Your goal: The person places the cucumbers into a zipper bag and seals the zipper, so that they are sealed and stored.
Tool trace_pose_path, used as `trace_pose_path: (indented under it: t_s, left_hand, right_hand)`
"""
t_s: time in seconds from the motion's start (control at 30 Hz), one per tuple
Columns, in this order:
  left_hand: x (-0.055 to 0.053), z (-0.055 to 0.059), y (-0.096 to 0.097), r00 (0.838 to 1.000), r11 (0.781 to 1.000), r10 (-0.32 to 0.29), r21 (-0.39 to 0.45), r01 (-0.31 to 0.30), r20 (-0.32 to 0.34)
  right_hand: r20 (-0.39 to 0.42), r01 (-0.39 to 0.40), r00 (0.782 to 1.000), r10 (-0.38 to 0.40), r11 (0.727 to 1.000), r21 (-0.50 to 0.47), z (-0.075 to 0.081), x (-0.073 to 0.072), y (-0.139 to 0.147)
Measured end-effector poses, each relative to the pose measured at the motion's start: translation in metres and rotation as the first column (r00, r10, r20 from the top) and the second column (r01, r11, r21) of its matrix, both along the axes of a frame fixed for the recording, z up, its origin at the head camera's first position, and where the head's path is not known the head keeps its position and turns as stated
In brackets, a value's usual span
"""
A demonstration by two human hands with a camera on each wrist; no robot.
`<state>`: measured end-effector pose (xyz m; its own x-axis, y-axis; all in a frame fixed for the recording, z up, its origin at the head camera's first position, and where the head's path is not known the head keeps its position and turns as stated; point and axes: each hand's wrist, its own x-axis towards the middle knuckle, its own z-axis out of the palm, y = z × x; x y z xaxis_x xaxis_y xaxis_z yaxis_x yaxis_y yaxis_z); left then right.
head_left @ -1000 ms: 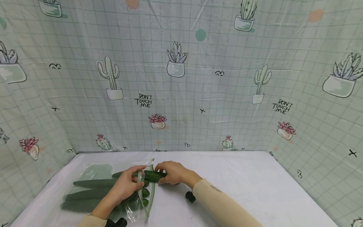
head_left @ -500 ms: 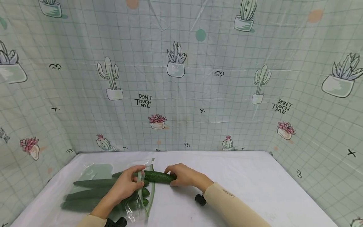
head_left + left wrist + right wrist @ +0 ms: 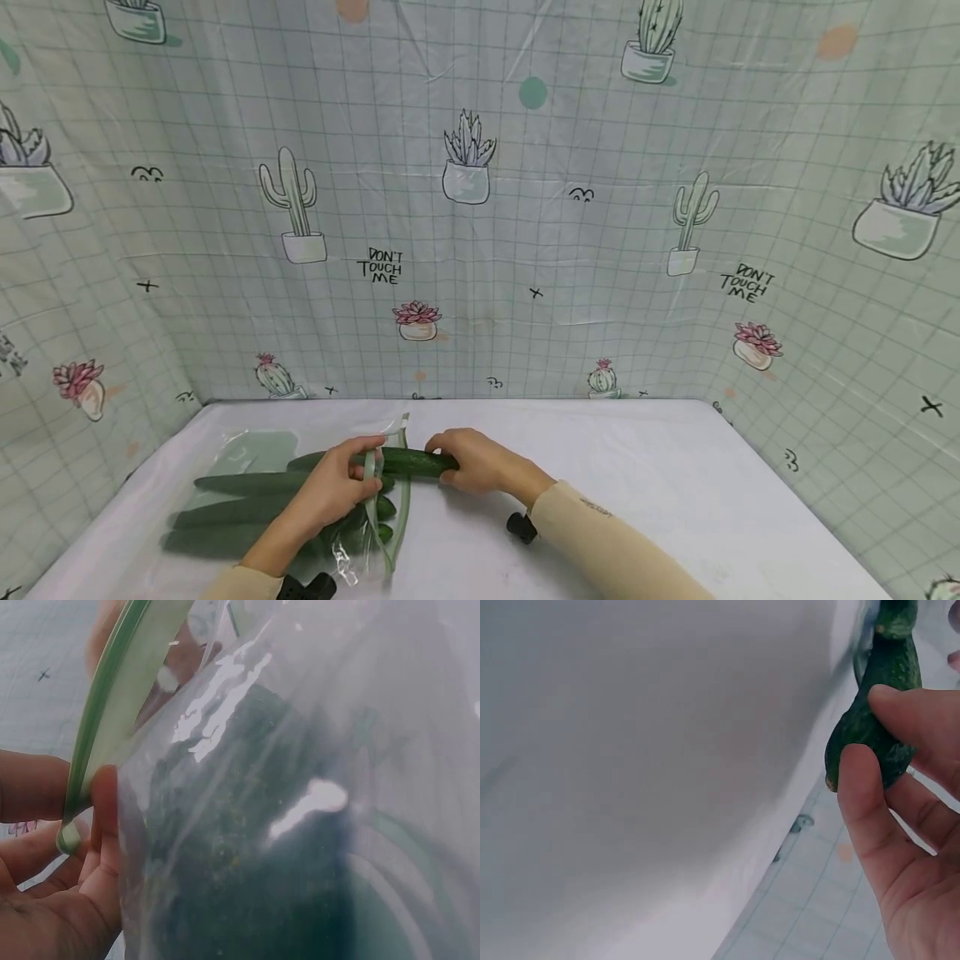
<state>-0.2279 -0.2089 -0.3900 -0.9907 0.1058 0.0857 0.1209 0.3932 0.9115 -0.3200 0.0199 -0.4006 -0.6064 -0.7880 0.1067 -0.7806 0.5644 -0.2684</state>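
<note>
A clear zip bag (image 3: 258,452) with green edges lies on the left half of the table, several cucumbers (image 3: 225,515) inside it. My left hand (image 3: 341,492) pinches the green edge of the bag's mouth; in the left wrist view that green strip (image 3: 90,735) runs between the thumb and fingers. One more cucumber (image 3: 416,462) lies partly in the bag, its right part sticking out of the mouth. Its outer end is gripped by my right hand (image 3: 480,462); the right wrist view has thumb and fingers around the cucumber (image 3: 894,667). Clear plastic and my left hand partly cover the cucumbers.
A white cloth covers the table (image 3: 637,483). Behind and at the sides hangs a grid-patterned curtain (image 3: 510,250) with printed cacti. A black wrist strap piece (image 3: 521,527) sits by the right sleeve, another (image 3: 307,587) by the left.
My right hand first moved right along the cucumber to its outer end, then a little left, pushing the cucumber slightly deeper into the bag. The left hand has stayed in place.
</note>
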Motion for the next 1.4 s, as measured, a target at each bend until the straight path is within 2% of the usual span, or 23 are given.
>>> trace_pose_path:
  t_s: [0.1,0.37,0.5,0.67,0.87,1.0,1.23,1.4]
  left_hand:
    - [0.000,0.000,-0.001,1.000,1.000,-0.004,0.010,0.004,0.005]
    - [0.001,0.001,-0.002,1.000,1.000,-0.014,0.011,0.014,0.014]
    - [0.001,0.001,-0.001,1.000,1.000,-0.009,0.011,0.009,0.021]
    - [0.000,0.002,-0.001,0.999,1.000,0.002,0.016,-0.002,0.037]
    - [0.001,0.002,0.000,0.999,1.000,0.005,0.012,-0.006,0.049]
    - [0.001,0.003,0.000,0.999,1.000,0.004,0.017,-0.005,0.042]
    - [0.001,0.002,-0.001,1.000,1.000,-0.003,0.028,0.002,0.025]
    - [0.001,0.002,-0.001,1.000,1.000,0.001,0.024,-0.002,0.020]
  right_hand:
    - [0.014,-0.024,1.000,0.024,0.999,-0.025,0.001,-0.003,-0.011]
    - [0.155,-0.019,0.987,0.039,0.992,-0.128,0.004,-0.008,-0.039]
    - [0.174,-0.005,0.984,0.032,0.988,-0.154,0.004,-0.008,-0.048]
    - [0.183,0.046,0.983,-0.015,0.985,-0.168,0.001,-0.010,-0.051]
    - [0.210,0.080,0.976,-0.048,0.986,-0.147,-0.006,-0.013,-0.046]
    - [0.207,0.089,0.976,-0.066,0.991,-0.104,-0.004,-0.013,-0.041]
    - [0.146,0.143,0.979,-0.145,0.989,0.024,-0.005,-0.009,-0.033]
    - [0.129,0.136,0.982,-0.138,0.990,0.024,-0.006,-0.007,-0.033]
